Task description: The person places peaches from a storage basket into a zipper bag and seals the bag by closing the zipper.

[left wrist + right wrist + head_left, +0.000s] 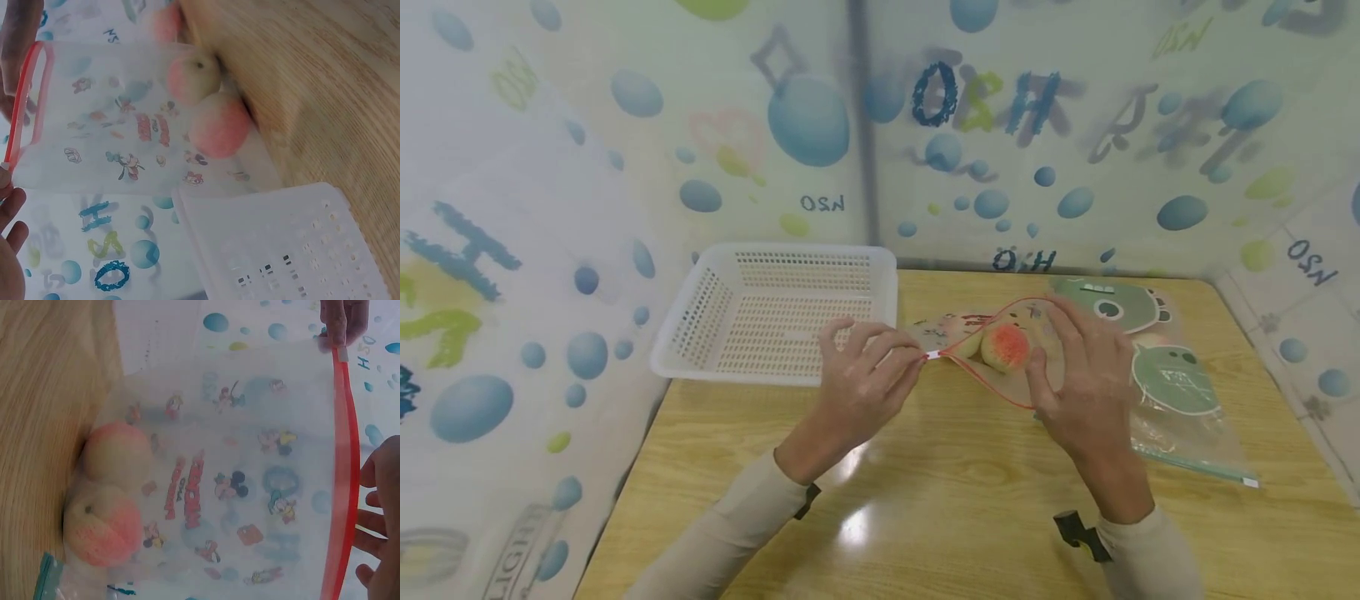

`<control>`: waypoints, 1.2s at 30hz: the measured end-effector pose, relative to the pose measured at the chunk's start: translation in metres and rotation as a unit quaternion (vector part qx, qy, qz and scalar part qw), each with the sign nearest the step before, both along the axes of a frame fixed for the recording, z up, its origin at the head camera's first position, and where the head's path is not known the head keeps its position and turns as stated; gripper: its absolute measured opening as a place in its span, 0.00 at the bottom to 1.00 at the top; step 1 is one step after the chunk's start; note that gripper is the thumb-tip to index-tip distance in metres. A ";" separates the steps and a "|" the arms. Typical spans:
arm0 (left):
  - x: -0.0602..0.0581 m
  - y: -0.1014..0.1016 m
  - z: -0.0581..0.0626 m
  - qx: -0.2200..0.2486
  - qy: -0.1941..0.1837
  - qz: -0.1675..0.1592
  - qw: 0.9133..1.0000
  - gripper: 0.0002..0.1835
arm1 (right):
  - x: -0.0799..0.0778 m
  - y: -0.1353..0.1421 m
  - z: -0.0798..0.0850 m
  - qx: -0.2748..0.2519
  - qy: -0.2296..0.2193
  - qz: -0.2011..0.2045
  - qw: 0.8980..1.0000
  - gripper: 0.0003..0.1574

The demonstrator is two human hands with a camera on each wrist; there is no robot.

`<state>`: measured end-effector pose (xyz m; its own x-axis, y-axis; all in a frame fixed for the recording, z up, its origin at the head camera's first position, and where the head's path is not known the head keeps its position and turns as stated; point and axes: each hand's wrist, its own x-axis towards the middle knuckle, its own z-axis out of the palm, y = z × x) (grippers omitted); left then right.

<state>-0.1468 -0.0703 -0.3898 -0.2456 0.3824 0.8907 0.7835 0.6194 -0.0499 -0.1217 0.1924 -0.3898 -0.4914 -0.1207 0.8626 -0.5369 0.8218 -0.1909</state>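
Observation:
A clear zip bag (244,506) with cartoon prints and a red zip edge stands up from the table, its mouth spread wide. Two peaches (106,525) lie at its bottom; from above, one peach (1006,347) shows through the mouth. My left hand (871,375) pinches the bag's corner by the white zip slider (932,355). Across the mouth, my right hand (1086,383) has its fingers extended along the red edge, with the thumb apart from them. In the right wrist view, the right fingers (374,525) touch or nearly touch that edge.
A white perforated plastic basket (775,375) stands left of the bag. To the right lies another clear zip bag (1195,433) with green dinosaur prints and a green zip, with something pinkish inside. The wooden table (955,500) meets patterned walls at the back and sides.

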 end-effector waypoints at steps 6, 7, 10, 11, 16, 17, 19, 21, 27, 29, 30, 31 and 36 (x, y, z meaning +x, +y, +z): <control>0.002 0.003 -0.003 0.000 0.000 -0.005 1.000 0.02 | 0.001 -0.023 -0.002 0.033 0.020 0.056 0.998 0.26; 0.002 0.003 -0.003 0.000 -0.001 -0.005 1.000 0.02 | 0.002 -0.025 -0.003 0.037 0.017 0.061 0.997 0.25; 0.003 0.003 -0.004 -0.001 -0.001 -0.003 1.000 0.03 | 0.004 -0.031 -0.003 0.049 0.001 0.070 0.996 0.25; 0.003 0.003 -0.004 -0.002 -0.002 -0.002 1.000 0.03 | 0.005 -0.032 -0.003 0.051 -0.001 0.072 0.996 0.25; 0.004 0.003 -0.004 -0.007 -0.010 -0.001 1.000 0.03 | 0.006 -0.039 -0.002 0.054 0.001 0.073 0.996 0.24; 0.005 0.003 -0.004 -0.008 -0.012 -0.001 1.000 0.03 | 0.007 -0.040 -0.002 0.056 0.000 0.074 0.996 0.24; 0.005 0.004 -0.004 -0.009 -0.016 -0.002 1.000 0.03 | 0.008 -0.042 -0.002 0.059 0.000 0.074 0.996 0.23; 0.006 0.004 -0.004 -0.010 -0.019 -0.001 1.000 0.03 | 0.008 -0.044 -0.003 0.062 -0.002 0.075 0.995 0.23; 0.005 0.006 -0.005 0.000 -0.014 -0.002 1.000 0.04 | 0.008 -0.049 -0.005 0.063 0.014 0.094 0.993 0.21; 0.005 0.007 -0.006 0.001 -0.012 -0.004 1.000 0.04 | 0.007 -0.051 -0.005 0.063 0.024 0.103 0.992 0.20; 0.005 0.007 -0.006 0.001 -0.011 -0.005 1.000 0.04 | 0.007 -0.052 -0.005 0.064 0.029 0.107 0.992 0.20; 0.005 0.008 -0.006 0.000 -0.013 -0.006 1.000 0.03 | 0.007 -0.053 -0.005 0.065 0.033 0.111 0.991 0.19; 0.007 0.008 -0.007 -0.011 -0.031 -0.005 0.999 0.03 | 0.006 -0.058 -0.006 0.067 0.038 0.130 0.989 0.17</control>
